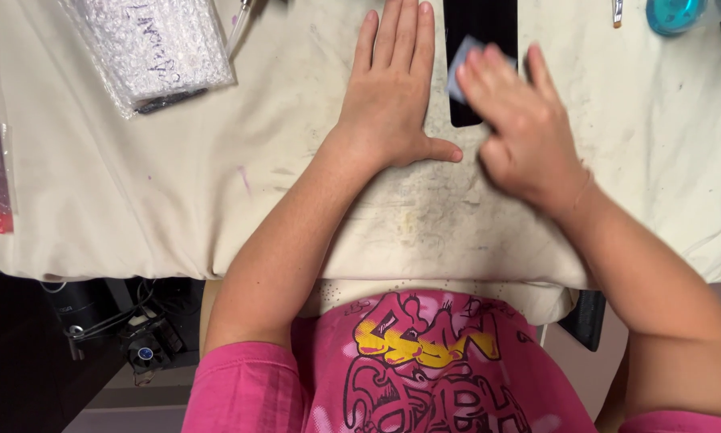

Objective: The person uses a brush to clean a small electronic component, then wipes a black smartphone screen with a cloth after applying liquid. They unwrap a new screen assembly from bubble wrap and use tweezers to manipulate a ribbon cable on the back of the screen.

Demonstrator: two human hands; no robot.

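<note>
- Left hand: laid flat and open, palm down, on the cream cloth that covers the bench; fingers together and pointing to 12 o'clock, thumb stretched out toward 3 o'clock. It holds nothing.
- Right hand: blurred, lying just at 3 o'clock of the left hand; its fingers are bent over a small pale blue-grey pad and press it against the black flat slab. Only one corner of the pad shows past the fingertips.
- Black flat slab: lies on the cloth at 12 o'clock of the view, between the two hands, running off the top edge; its left edge is just beside the left hand's fingers.
- Bubble-wrapped packet: at 10 o'clock, well apart from both hands, tilted, with a dark item showing at its lower end.
- Teal round object: at 1 o'clock, cut by the top edge; kind cannot be told.
- Cloth: stained and speckled with dark marks near the hands.
- Pink printed shirt: at 6 o'clock.
</note>
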